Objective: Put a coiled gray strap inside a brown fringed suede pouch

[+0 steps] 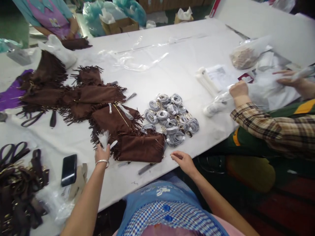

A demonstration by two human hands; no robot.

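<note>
My left hand (101,156), with a bracelet at the wrist, is closed round a bundle of thin white strands (103,139). A small white strip sticks out beside it. Just right of that hand lies a brown fringed pouch (140,148) with a zipper along its edge. More brown fringed pouches (108,119) overlap behind it. My right hand (184,161) hovers at the table's near edge, its fingers loosely bent and apart, with nothing visible in them. Above it sits a cluster of coiled grey straps (175,138) with gold-coloured clasps and white bands.
Dark brown straps (22,190) are heaped at lower left, near a phone (69,169). At right, a co-worker's hands (240,93) handle clear plastic bags (220,103). Another person (52,19) stands across the white table (187,65). Clear plastic strips (137,64) lie toward the back.
</note>
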